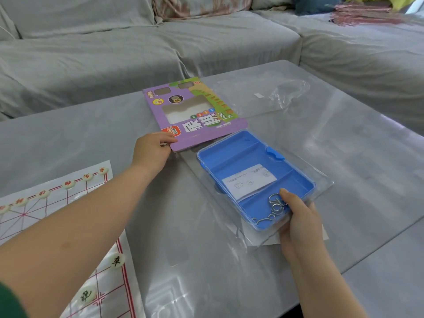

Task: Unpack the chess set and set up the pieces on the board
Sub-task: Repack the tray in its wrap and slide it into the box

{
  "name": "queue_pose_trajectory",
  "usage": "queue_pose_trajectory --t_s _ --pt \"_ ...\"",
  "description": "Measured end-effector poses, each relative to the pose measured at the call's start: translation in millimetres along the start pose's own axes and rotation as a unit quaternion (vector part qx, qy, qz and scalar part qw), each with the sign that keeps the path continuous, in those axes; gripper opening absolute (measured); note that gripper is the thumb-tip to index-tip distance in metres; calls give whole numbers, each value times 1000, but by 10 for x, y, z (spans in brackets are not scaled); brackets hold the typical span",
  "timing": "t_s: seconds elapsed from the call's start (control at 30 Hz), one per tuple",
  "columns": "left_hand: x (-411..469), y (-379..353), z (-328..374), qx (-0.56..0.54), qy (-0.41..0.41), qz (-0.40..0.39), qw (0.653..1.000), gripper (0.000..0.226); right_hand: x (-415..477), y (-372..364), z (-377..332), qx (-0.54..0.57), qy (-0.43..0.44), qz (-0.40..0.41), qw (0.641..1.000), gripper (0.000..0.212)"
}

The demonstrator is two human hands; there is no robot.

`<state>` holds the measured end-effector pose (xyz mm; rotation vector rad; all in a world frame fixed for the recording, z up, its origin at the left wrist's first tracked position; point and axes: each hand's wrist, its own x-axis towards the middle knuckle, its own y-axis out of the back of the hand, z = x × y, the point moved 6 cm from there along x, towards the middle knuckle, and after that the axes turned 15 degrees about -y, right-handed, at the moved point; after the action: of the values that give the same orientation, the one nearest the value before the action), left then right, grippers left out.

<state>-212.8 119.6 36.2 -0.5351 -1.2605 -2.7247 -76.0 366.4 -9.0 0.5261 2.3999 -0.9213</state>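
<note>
Pinching purple box (195, 115) edge, left hand (152, 151); right hand (298, 216) grips blue tray (257, 175) corner.

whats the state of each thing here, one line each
left hand: pinching the near corner of the purple box
right hand: gripping the near edge of the blue case
purple box: flat on the table, windows empty
blue case: clear lid shut, paper slip and metal rings inside
plastic bag: empty, crumpled beyond the box
paper board: spread out, round pieces on its lines
</note>
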Motion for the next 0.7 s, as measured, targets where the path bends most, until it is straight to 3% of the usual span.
queue_pose_trajectory --t_s 0.3,0.57,0.7 --pt "-96 107 132 -58 -10 47 997 25 -42 -70 11 -3 9 -5 1000 15" --pt "-122 342 76 -114 26 76 990 23 -139 -58 -35 -70 21 -8 997 24" --pt "-172 363 90 -152 40 77 984 19 -210 -4 16 -44 -7 -19 999 33"
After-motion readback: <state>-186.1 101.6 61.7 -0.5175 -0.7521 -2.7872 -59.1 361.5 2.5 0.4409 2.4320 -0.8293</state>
